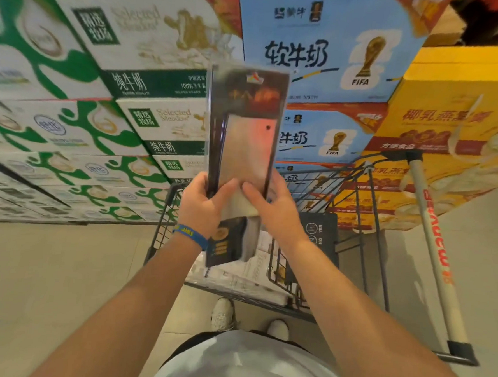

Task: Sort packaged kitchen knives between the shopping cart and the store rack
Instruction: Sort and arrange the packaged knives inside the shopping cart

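A packaged kitchen knife (pixel 246 121), a broad cleaver blade in a dark card-and-plastic pack, stands upright above the shopping cart (pixel 366 213). My left hand (pixel 203 203) grips the pack's lower left edge, with the thumb across its front. My right hand (pixel 273 207) holds the lower right edge, thumb on the front too. The pack's lower end with the handle hangs below my hands. More packs with white printed cards (pixel 242 275) lie in the cart's basket. No store rack for knives is in view.
Stacked milk cartons in green and white (pixel 80 114) and blue (pixel 326 47) fill the wall ahead. Yellow boxes (pixel 456 119) stand at the right. The cart's handle bar (pixel 433 246) runs down the right side. Tiled floor (pixel 47 278) lies at the left.
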`<action>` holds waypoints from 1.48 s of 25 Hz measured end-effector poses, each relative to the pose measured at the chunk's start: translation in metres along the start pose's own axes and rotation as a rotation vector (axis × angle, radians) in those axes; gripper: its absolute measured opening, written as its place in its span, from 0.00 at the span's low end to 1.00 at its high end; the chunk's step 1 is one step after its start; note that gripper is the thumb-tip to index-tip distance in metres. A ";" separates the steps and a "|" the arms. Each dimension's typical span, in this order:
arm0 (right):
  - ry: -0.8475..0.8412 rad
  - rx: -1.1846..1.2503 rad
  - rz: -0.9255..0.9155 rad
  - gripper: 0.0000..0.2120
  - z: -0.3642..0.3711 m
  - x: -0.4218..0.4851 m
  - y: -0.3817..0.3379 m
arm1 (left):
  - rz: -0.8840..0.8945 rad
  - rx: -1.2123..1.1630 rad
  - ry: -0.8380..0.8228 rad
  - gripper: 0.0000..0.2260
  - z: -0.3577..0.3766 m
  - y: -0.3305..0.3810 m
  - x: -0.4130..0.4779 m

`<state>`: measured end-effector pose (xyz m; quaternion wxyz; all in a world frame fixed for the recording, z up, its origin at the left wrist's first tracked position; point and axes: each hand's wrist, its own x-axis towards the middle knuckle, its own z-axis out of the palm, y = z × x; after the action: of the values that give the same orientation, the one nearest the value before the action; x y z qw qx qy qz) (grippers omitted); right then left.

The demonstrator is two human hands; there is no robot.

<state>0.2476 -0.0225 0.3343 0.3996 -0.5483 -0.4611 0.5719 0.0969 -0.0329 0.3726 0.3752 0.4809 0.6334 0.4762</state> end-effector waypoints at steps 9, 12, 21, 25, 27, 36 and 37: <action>0.600 -0.100 -0.216 0.09 -0.106 -0.046 -0.008 | -0.017 0.239 -0.431 0.18 0.078 -0.025 0.010; 0.731 -0.084 -0.082 0.04 -0.120 -0.065 0.040 | -0.161 0.833 -0.674 0.27 0.088 -0.084 -0.014; 0.322 -0.840 0.461 0.12 -0.072 -0.037 0.145 | -0.081 0.795 -0.994 0.20 0.070 -0.117 -0.024; 0.298 -0.713 0.570 0.14 -0.087 -0.017 0.155 | -0.112 0.584 -1.005 0.19 0.033 -0.121 -0.023; 0.417 -0.639 0.554 0.18 -0.083 -0.022 0.153 | -0.158 0.510 -0.943 0.18 0.010 -0.132 -0.016; 0.626 -0.287 -0.087 0.13 0.032 0.002 0.028 | -0.435 0.382 -0.749 0.07 -0.061 -0.197 0.031; 0.536 -0.356 -0.113 0.13 0.050 0.006 0.022 | -0.462 0.349 -0.748 0.06 -0.064 -0.202 0.034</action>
<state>0.1980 -0.0267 0.3098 0.4358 -0.7140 -0.4621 0.2946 -0.0224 -0.0320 0.1939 0.5872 0.5218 0.6158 0.0607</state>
